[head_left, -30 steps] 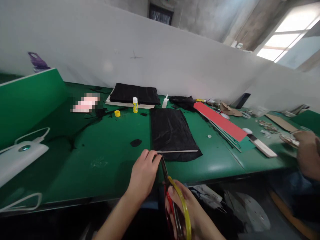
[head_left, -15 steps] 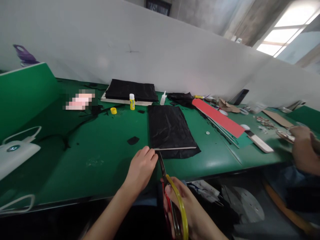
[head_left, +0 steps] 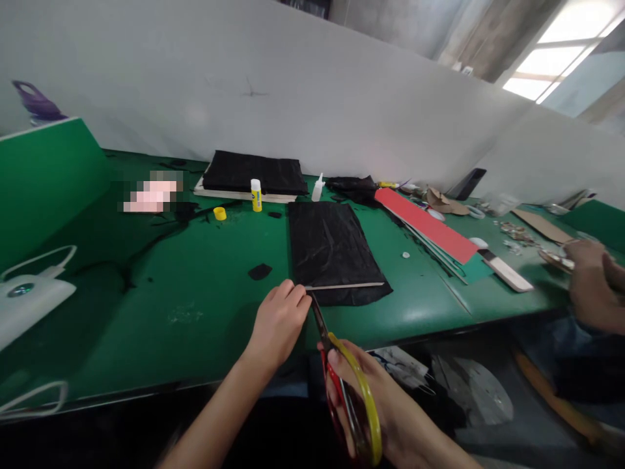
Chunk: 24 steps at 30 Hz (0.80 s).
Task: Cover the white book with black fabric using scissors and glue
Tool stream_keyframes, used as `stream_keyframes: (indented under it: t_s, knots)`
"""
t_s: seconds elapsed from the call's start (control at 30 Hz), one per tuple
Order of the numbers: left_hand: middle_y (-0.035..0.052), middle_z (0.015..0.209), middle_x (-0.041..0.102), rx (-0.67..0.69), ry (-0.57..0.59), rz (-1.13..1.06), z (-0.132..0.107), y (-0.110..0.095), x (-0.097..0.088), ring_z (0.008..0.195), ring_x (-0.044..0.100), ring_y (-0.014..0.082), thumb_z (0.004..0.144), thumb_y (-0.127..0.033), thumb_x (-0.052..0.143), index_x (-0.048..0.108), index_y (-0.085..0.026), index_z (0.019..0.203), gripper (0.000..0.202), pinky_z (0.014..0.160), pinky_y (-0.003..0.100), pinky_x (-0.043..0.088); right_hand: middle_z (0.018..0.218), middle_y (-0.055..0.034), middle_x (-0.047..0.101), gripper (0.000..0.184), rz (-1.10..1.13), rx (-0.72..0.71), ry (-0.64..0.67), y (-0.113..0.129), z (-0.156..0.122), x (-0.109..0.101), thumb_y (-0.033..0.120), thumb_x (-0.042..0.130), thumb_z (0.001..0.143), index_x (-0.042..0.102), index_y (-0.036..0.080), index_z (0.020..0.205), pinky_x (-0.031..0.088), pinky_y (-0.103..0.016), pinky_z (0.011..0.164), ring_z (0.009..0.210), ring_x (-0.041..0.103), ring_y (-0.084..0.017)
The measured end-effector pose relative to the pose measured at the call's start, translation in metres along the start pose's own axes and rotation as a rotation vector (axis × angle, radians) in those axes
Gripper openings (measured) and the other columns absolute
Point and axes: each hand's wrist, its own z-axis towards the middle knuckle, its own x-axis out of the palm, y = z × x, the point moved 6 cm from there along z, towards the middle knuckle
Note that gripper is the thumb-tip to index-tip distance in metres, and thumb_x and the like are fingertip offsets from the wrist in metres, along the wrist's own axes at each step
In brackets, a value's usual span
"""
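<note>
A pale board wrapped in black fabric (head_left: 332, 244) lies on the green table, its pale edge showing along the near side. A flap of the fabric sticks out beyond that edge. At the near left corner my left hand (head_left: 284, 316) is closed, its fingertips pinching the fabric there. My right hand (head_left: 359, 378) grips scissors (head_left: 374, 407) with one yellow and one red handle. Their blades point up and away, with the tips at the fabric by my left fingertips. Whether the blades are apart at the tip is hidden.
Behind stand a glue stick (head_left: 256, 197), its yellow cap (head_left: 220, 213), a small white bottle (head_left: 318, 189) and a stack under black fabric (head_left: 254, 170). A red strip (head_left: 424, 225) and a white-handled blade tool (head_left: 508, 270) lie rightward. Another person's hand (head_left: 593, 286) works at far right.
My right hand and the scissors have shifted slightly to the right, the handles swinging outward. The left hand keeps its pinch at the corner. The whole view has moved a little.
</note>
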Motion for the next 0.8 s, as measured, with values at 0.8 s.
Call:
stream_keyframes:
  t_s: [0.8]
  knots:
    - [0.0046, 0.081, 0.060, -0.003, -0.029, -0.037, 0.002, 0.001, -0.004, 0.081, 0.051, 0.0212, 0.087, -0.011, 0.056, 0.062, -0.016, 0.078, 0.012, 0.071, 0.035, 0.051, 0.062, 0.0078, 0.054, 0.050, -0.098, 0.090, 0.127, 0.019, -0.008, 0.005, 0.059, 0.068, 0.075, 0.048, 0.021, 0.102, 0.039, -0.015, 0.034, 0.039, 0.049, -0.005]
